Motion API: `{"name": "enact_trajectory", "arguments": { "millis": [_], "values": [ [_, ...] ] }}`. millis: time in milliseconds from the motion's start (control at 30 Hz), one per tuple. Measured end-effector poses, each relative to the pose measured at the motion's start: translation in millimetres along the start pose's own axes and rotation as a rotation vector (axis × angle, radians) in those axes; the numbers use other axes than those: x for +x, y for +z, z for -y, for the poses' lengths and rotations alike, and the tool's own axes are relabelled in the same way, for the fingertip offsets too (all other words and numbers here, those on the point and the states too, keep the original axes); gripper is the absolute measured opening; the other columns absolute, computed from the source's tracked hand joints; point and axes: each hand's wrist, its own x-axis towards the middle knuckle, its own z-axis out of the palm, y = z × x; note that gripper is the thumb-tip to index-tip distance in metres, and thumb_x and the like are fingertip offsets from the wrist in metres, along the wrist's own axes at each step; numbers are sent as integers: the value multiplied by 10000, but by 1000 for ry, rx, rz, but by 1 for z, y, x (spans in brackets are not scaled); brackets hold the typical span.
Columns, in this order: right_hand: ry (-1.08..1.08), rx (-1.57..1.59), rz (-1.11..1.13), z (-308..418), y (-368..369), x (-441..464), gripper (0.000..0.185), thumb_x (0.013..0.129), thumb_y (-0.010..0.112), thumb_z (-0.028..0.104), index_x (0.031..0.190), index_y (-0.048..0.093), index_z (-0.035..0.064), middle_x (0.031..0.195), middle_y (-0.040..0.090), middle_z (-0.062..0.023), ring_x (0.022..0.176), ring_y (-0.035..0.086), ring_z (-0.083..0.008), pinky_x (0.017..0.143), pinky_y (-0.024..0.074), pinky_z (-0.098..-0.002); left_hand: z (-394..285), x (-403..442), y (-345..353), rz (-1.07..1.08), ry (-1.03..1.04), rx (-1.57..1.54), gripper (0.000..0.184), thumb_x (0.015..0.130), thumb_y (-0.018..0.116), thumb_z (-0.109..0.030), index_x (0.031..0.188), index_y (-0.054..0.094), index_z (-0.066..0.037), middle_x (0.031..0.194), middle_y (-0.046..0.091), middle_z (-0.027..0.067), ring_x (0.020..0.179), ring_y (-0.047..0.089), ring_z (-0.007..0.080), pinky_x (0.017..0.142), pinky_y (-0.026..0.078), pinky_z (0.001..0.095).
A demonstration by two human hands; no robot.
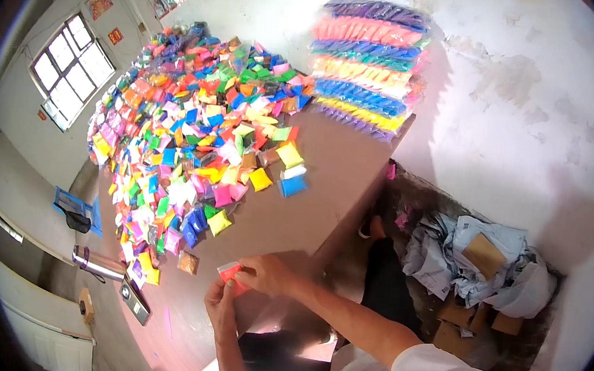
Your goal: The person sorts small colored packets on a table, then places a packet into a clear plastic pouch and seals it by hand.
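Observation:
A small red plastic packet with a pale strip along its upper edge is held over the near side of the table. My left hand pinches it from below, thumb on its face. From the right, my right hand grips its upper part between thumb and fingers. Beyond my hands spreads a large heap of small colourful packets. Nearest to my hands lie a brown packet and a yellow packet.
Stacked bundles of packets stand by the wall at the table's far corner. A phone and a steel flask are at the left edge. Crumpled bags and cardboard boxes lie on the floor at right.

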Motion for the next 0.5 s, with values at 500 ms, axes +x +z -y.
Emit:
{"name": "enact_trajectory", "arguments": {
  "millis": [500],
  "values": [
    [-6, 125, 34, -18, 14, 1, 141, 972, 692, 153, 1041, 756, 48, 828, 720, -87, 727, 668, -172, 676, 528, -338, -3, -5, -6, -68, -183, 205, 157, 983, 742, -179, 937, 714, -31, 813, 633, -43, 762, 550, 55, 683, 439, 251]
  ]
}}
